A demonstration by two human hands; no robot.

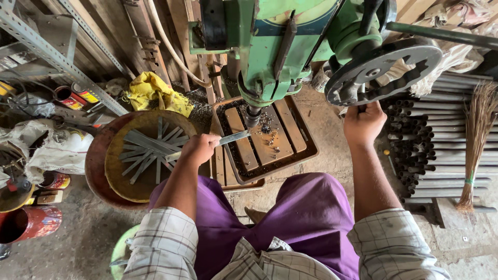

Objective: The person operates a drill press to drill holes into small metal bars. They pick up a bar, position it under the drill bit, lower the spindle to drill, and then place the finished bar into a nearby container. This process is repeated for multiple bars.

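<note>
The left hand (199, 148) grips a flat metal strip (231, 138), its far end lying under the drill bit (252, 118) on the press table (270, 135). The right hand (363, 123) closes on the feed wheel (381, 72) at two o'clock. Undrilled-looking strips (148, 150) fill the round tray (111, 166) at nine o'clock, so most work appears left.

Flat grey metal strip (233, 138) — lying level under the drill, on wooden slats.

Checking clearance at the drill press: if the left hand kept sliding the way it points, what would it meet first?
Probably the drill spindle: the left hand points along its flat metal strip toward it over the wooden table slats. Depth is unclear.
</note>
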